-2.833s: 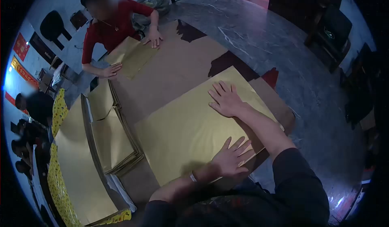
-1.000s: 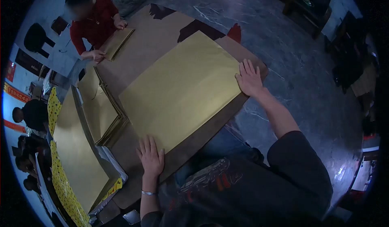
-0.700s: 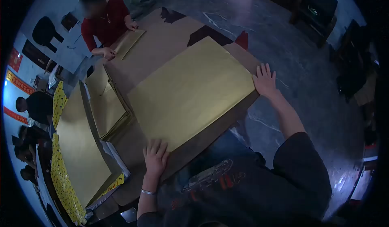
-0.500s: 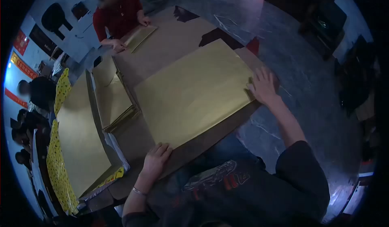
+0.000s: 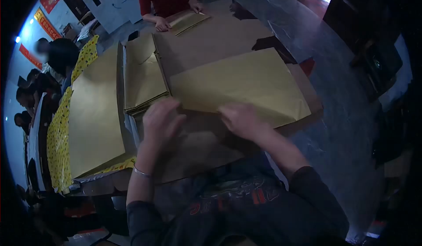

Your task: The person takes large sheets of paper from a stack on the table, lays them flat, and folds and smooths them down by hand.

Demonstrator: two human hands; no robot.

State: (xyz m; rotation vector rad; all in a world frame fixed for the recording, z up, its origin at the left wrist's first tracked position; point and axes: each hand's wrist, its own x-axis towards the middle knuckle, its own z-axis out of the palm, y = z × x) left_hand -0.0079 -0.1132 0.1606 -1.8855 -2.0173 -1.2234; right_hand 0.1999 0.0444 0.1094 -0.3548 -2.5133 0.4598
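Observation:
A large gold paper sheet (image 5: 246, 83) lies at a slant on the brown board in front of me. My right hand (image 5: 241, 120) is at its near edge, fingers bent and closed on the paper there; motion blurs them a little. My left hand (image 5: 160, 120) is over the board by the sheet's near left corner, blurred, with thumb and fingers apart and no paper visible between them. Just beyond my left hand is a stack of folded gold paper (image 5: 143, 74), its layers showing along the near and right edges.
Brown board (image 5: 211, 145) covers the table. To the left, more gold sheets (image 5: 96, 118) lie over yellow patterned wrapping (image 5: 58, 145). Across the table a person in a red top (image 5: 165, 0) handles a folded gold piece (image 5: 190, 22). Dark scraps (image 5: 274, 46) lie at the far right edge.
Both hands have come off the sheet's near corners and moved closer together; my right hand went left along the near edge. The sheet's near edge has shifted away. The view has turned.

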